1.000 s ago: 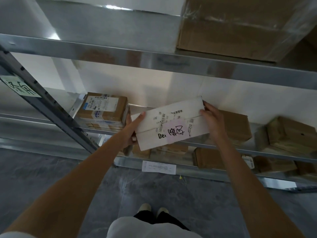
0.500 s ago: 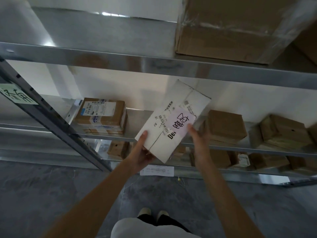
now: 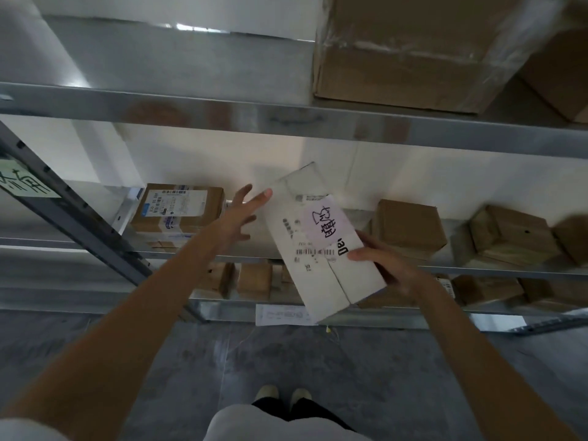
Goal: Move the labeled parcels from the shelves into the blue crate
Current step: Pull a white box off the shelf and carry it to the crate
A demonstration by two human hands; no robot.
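Observation:
A white parcel (image 3: 321, 246) with a pink handwritten label and a barcode hangs tilted in front of the middle shelf (image 3: 477, 268). My right hand (image 3: 388, 268) grips its lower right side, thumb on the front face. My left hand (image 3: 243, 214) is spread with straight fingers, its fingertips at the parcel's upper left edge; contact is unclear. A brown parcel with a printed label (image 3: 178, 208) sits on the middle shelf at the left. The blue crate is out of view.
Plain brown boxes (image 3: 409, 229) (image 3: 509, 237) stand on the middle shelf to the right, more on the lower shelf (image 3: 254, 280). A big wrapped carton (image 3: 404, 49) sits on the top shelf. A slanted metal upright (image 3: 73, 218) crosses the left. Grey floor and my feet (image 3: 280, 394) lie below.
The white parcel has turned from level to steeply tilted and come off the shelf toward me. My left hand has let go of its lower corner and spread open; my right hand moved lower.

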